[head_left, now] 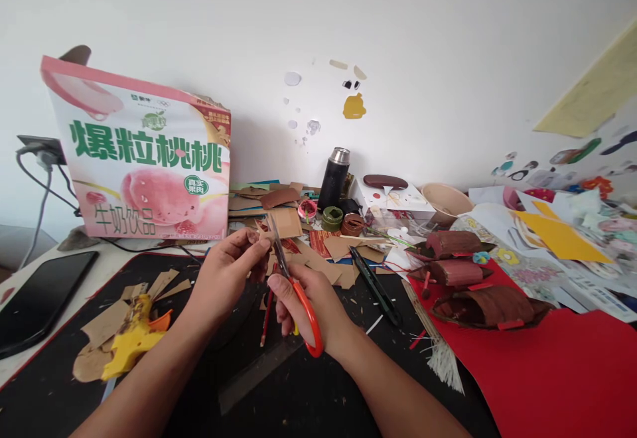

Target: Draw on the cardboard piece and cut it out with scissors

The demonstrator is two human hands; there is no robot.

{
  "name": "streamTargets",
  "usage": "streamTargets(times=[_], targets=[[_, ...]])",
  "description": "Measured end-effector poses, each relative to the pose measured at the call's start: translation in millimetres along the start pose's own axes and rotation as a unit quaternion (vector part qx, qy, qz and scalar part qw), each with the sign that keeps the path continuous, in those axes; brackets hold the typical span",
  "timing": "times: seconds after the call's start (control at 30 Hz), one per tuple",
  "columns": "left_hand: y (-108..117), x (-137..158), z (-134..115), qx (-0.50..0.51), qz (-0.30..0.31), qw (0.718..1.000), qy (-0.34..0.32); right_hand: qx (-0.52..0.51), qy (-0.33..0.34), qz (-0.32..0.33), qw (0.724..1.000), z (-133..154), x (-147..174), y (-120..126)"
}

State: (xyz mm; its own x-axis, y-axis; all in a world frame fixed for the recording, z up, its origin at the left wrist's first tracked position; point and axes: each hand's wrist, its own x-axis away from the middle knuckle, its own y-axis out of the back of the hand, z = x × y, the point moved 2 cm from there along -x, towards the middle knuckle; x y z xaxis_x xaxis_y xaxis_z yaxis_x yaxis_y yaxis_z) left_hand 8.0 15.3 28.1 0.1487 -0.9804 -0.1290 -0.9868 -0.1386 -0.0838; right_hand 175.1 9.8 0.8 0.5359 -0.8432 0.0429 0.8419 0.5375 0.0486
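My right hand (313, 295) grips a pair of scissors (309, 318) with orange handles, blades pointing up and away from me. Close by, my left hand (241, 255) pinches a small piece of cardboard (262, 227) beside the scissor blades. Whether the blades touch the piece, I cannot tell. Below the hands lie a red pencil (267, 315) and a clear ruler (259, 375) on the black mat (199, 391). A dark green utility knife (375, 287) rests to the right of my right hand.
A yellow glue gun (132, 342) lies on cardboard scraps at left, near a phone (42, 302). Behind stand a pink drink carton (144, 159) and a black thermos (334, 179). Brown boat models (492, 306) sit on red paper (567, 365) at right.
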Motion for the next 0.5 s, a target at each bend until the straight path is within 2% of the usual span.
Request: streamTargets(times=[0.17, 0.5], targets=[[-2, 3, 2, -0.017, 0.021, 1.000, 0.006, -0.011, 0.002, -0.007, 1.000, -1, 0, 0], [9, -5, 4, -0.023, 0.058, 0.998, 0.004, 0.036, -0.001, -0.003, 0.999, -3, 2, 3]])
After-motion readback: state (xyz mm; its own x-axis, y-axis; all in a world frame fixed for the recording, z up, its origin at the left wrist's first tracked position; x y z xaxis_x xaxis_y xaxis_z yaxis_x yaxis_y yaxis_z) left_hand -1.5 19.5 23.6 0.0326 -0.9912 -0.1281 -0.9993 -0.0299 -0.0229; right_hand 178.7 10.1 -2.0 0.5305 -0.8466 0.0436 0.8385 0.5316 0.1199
